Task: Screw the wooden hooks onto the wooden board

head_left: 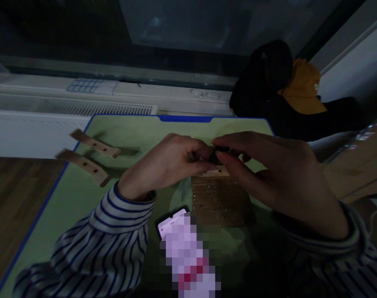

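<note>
My left hand [172, 159] and my right hand [272, 171] meet over the far edge of a brown wooden board [219, 203]. Between thumb and forefinger my right hand pinches a small dark piece [217, 156], whose kind I cannot make out. The fingers of my left hand are closed right beside it; what they grip is mostly hidden. Just under the fingertips lies a pale wooden strip [215, 171] with small holes, along the board's far edge. Rows of small shiny points or holes dot the board's face.
Two curved wooden pieces with paired holes, a far one [95, 143] and a nearer one [84, 165], jut over the left edge of the green, blue-rimmed table [157, 211]. A lit phone [188, 252] lies nearer me. Behind are a radiator [92, 106] and caps [303, 87].
</note>
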A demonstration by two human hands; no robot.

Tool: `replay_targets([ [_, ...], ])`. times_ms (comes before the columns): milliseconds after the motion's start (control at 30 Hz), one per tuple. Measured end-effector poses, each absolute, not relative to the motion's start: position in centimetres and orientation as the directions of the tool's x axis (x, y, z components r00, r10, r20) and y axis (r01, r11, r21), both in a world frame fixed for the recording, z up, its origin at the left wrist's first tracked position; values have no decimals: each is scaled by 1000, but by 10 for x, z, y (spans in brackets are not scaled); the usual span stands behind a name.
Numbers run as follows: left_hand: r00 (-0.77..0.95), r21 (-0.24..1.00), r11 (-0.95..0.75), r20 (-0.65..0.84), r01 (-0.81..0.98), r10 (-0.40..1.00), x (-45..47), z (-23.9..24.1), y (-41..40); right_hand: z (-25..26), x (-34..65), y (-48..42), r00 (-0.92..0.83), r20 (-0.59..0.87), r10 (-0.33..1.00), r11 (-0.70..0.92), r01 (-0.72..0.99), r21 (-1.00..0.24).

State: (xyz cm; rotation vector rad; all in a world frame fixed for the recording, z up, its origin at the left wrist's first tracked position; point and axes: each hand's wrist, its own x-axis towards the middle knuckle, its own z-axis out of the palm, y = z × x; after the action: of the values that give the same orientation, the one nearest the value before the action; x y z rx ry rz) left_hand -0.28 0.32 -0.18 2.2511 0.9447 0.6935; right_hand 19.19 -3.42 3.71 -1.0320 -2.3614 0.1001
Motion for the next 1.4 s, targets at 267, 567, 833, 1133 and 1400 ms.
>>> replay_targets([
  [267,613,676,-572,220,465,759,-2,1,3,36,192,-33,-560,470,682,715,646,-267],
  [567,676,657,-595,172,463,717,-3,3,3,33,192,-33,-524,492,696,692,672,-263],
  [833,660,670,-595,204,444,723,-3,2,3,34,191,-32,-513,490,705,680,686,-259],
  [1133,661,683,-575,178,450,729,-2,0,3,40,197,-37,-565,432,703,698,664,-267],
  [1400,655,656,-614,234,439,718,-3,0,3,41,196,-35,-602,432,671,732,630,-259],
])
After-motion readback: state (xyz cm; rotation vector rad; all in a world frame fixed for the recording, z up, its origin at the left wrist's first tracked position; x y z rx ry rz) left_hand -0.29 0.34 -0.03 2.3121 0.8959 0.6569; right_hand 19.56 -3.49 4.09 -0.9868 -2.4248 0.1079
